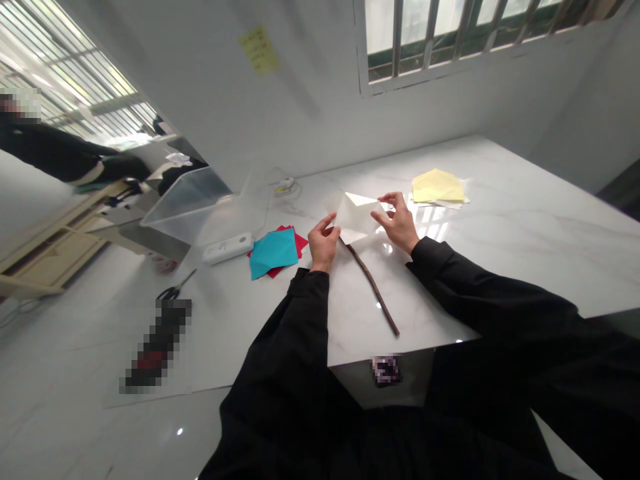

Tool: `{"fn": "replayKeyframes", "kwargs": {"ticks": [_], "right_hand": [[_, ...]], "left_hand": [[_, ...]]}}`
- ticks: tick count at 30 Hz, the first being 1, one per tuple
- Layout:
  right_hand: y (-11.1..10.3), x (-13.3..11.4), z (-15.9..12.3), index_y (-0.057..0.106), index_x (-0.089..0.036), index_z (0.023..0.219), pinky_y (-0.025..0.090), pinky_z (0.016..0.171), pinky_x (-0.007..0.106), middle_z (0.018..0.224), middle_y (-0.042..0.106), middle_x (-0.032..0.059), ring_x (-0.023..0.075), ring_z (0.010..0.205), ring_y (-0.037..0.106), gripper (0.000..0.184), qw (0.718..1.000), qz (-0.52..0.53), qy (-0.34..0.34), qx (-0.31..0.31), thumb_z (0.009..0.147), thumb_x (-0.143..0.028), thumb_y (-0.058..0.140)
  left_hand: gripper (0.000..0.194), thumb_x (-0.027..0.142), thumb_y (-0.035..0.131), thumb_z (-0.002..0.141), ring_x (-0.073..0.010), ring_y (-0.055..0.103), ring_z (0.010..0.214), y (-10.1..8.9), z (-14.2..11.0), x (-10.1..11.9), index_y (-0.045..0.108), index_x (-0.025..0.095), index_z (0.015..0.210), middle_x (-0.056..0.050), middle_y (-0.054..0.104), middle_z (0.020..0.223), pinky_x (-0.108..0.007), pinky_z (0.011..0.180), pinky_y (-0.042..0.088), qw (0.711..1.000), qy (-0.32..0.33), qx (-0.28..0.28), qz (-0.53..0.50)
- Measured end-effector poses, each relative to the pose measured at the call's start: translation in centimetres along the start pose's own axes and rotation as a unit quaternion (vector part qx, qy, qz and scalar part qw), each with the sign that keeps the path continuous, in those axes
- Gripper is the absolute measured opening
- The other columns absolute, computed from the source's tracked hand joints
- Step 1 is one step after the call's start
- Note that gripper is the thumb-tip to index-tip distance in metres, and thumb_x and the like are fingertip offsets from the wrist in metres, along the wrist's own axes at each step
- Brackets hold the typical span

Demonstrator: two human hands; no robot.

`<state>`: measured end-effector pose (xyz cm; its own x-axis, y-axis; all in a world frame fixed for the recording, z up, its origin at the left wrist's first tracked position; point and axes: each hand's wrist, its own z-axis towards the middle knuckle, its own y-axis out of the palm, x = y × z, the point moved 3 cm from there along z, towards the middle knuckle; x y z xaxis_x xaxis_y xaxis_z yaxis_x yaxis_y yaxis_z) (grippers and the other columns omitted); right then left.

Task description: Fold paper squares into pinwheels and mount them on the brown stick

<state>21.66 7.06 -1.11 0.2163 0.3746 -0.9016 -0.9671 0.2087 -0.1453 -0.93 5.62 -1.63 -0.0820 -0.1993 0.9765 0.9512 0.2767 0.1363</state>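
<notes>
Between my two hands a sheet of white paper (356, 219) is held up off the table, creased with a folded flap along its top. My left hand (324, 244) pinches its left edge between thumb and fingers. At the opposite edge, my right hand (399, 222) has thumb and fingers closed on the paper's right corner. A thin brown stick (373, 283) lies on the marble-look table below, its upper end reaching under the paper beside my left hand. Left of that hand are a blue paper sheet (274, 253) and red paper (301, 243) under it.
Yellow paper sheets (438, 186) lie at the back right. To the left stand a clear plastic bin (200, 200), a white oblong device (229, 249), scissors (173, 291) and a blurred-out dark object (159, 347). A person in dark clothes (50, 147) is at far left.
</notes>
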Motion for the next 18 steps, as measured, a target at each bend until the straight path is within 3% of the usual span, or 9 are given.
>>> {"fn": "replayKeyframes", "kwargs": {"ticks": [4, 7, 12, 15, 18], "right_hand": [[-0.4, -0.8, 0.2, 0.072, -0.023, 0.098, 0.061, 0.101, 0.048, 0.141, 0.068, 0.0116, 0.0287, 0.123, 0.068, 0.013, 0.993, -0.072, -0.063, -0.064, 0.087, -0.022, 0.065], [-0.1, -0.9, -0.1, 0.081, -0.023, 0.096, 0.061, 0.1, 0.047, 0.145, 0.067, 0.0111, 0.0278, 0.12, 0.07, 0.024, 0.989, -0.082, -0.067, -0.102, 0.089, -0.015, 0.059], [0.4, -0.6, -0.3, 0.081, -0.024, 0.125, 0.06, 0.101, 0.044, 0.14, 0.073, 0.0089, 0.0253, 0.112, 0.073, 0.043, 0.986, -0.09, -0.072, -0.124, 0.092, -0.014, 0.055], [0.2, 0.0, 0.2, 0.075, -0.023, 0.139, 0.061, 0.1, 0.045, 0.128, 0.079, 0.0083, 0.0242, 0.099, 0.074, 0.05, 0.992, -0.075, -0.03, -0.101, 0.092, -0.018, 0.059], [0.1, 1.0, 0.7, 0.073, -0.019, 0.141, 0.063, 0.096, 0.046, 0.118, 0.081, 0.0091, 0.0253, 0.098, 0.075, 0.05, 0.996, 0.002, 0.028, -0.086, 0.092, -0.028, 0.066]], "left_hand": [[0.052, 0.009, 0.078, 0.066, -0.025, 0.075, 0.112, -0.3, 0.4, -0.1, 0.082, 0.018, 0.117, -0.012, 0.079, 0.126, -0.042, 0.107, 0.06, 1.0, -0.005, -0.004, -0.006], [0.053, 0.01, 0.077, 0.065, -0.0256, 0.072, 0.121, -0.7, 0.8, -0.2, 0.081, 0.018, 0.118, -0.012, 0.078, 0.13, -0.041, 0.11, 0.058, 1.0, -0.006, -0.001, -0.024], [0.057, 0.011, 0.075, 0.064, -0.0252, 0.07, 0.124, -0.7, 0.8, -0.2, 0.08, 0.018, 0.121, -0.01, 0.078, 0.126, -0.038, 0.106, 0.059, 0.996, -0.046, -0.039, -0.067], [0.057, 0.009, 0.074, 0.064, -0.0243, 0.071, 0.12, -0.6, 0.6, 0.1, 0.08, 0.017, 0.12, -0.009, 0.079, 0.117, -0.037, 0.104, 0.059, 0.993, -0.064, -0.051, -0.081], [0.057, 0.008, 0.074, 0.065, -0.0239, 0.07, 0.119, -0.5, 0.5, 0.4, 0.079, 0.017, 0.121, -0.007, 0.078, 0.11, -0.037, 0.105, 0.057, 0.991, -0.072, -0.064, -0.091]]}}
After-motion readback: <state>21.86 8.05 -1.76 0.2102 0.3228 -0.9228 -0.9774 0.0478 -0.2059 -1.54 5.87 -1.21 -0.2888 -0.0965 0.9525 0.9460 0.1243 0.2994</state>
